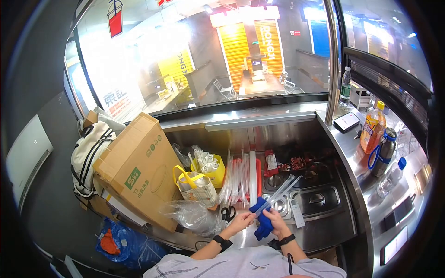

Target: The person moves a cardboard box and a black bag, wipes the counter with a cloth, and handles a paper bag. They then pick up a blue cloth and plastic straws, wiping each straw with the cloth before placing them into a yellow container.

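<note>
Cloth (264, 228), blue and bunched, is at the right hand (278, 224), whose fingers are curled partly closed around it. The left hand (244, 221) is nearly closed, its fingertips pinching the lower end of a long clear plastic strip (281, 191), which slants away past the cloth, over the metal lids (317, 199). Whether the right fingers grip the strip too, I cannot tell. Scissors (228, 213) lie near the left hand, and a white tag (297, 213) just beyond the right. The handling seems to call for a light, steady pinch, as thin plastic likely creases or slips if squeezed hard. Best keep the cloth's loose folds clear of the left fingertips, and the strip's far end off the lids.
</note>
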A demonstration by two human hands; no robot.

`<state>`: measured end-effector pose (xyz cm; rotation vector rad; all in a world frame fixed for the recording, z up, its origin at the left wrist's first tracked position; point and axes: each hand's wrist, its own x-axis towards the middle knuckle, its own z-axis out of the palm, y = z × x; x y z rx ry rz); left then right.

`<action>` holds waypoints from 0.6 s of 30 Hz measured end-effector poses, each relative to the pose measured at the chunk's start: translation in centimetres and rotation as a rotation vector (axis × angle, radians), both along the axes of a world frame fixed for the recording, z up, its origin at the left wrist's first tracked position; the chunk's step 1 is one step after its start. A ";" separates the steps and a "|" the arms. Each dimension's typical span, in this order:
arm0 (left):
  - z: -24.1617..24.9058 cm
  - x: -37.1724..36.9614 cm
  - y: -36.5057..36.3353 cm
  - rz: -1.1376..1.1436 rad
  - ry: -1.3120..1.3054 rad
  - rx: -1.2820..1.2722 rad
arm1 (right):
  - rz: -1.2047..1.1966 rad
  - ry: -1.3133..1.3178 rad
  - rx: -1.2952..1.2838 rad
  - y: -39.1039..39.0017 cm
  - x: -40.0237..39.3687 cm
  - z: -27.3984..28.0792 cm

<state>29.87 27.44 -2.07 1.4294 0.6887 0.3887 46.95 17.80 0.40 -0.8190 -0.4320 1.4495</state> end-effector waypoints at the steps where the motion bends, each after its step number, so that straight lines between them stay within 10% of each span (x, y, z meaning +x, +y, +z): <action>1: 1.1 0.2 -0.3 -0.008 0.044 -0.022 | 0.026 -0.051 0.001 0.2 -0.4 -0.8; 18: 0.0 -2.5 0.2 -0.183 0.179 0.024 | -0.423 0.039 0.068 -1.1 6.9 -0.1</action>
